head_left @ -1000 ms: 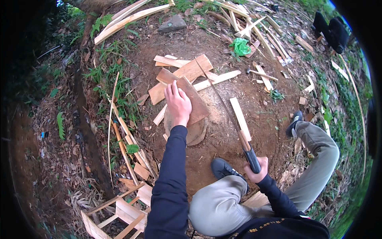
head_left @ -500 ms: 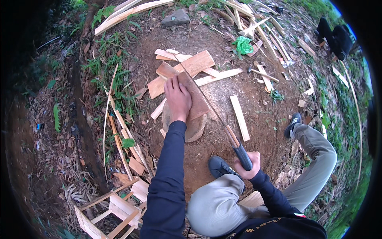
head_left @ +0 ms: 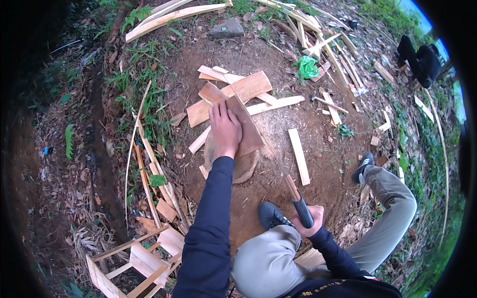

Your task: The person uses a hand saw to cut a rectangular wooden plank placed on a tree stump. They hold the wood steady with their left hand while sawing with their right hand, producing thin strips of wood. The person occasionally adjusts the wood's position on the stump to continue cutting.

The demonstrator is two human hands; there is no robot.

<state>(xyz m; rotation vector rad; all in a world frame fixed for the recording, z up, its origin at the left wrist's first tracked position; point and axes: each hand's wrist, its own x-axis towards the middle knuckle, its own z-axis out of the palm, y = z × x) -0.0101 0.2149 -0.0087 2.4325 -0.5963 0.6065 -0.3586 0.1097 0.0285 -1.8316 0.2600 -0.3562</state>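
Note:
My left hand (head_left: 227,130) presses and grips a reddish-brown wooden board (head_left: 248,130) on a round stump (head_left: 247,168). My right hand (head_left: 310,220) is closed round the black-wrapped handle of a handsaw (head_left: 294,191), low and to the right of the stump. Its thin blade is seen edge-on and blurs out, running up toward the board's right edge; its teeth cannot be made out. Beyond the board, a wide plank (head_left: 252,86) lies slantwise among thinner strips.
A loose wood strip (head_left: 299,156) lies right of the stump, near my shoe (head_left: 272,216). Farther off are a hammer (head_left: 329,104), a green plastic bag (head_left: 306,67) and a stone (head_left: 227,28). A slatted wooden frame (head_left: 149,263) stands at lower left. Another person in dark clothing (head_left: 426,64) is far right.
The saw blade, a distinct line along the board's right edge before, is now blurred. My left hand still holds the board; the whole view has shifted slightly.

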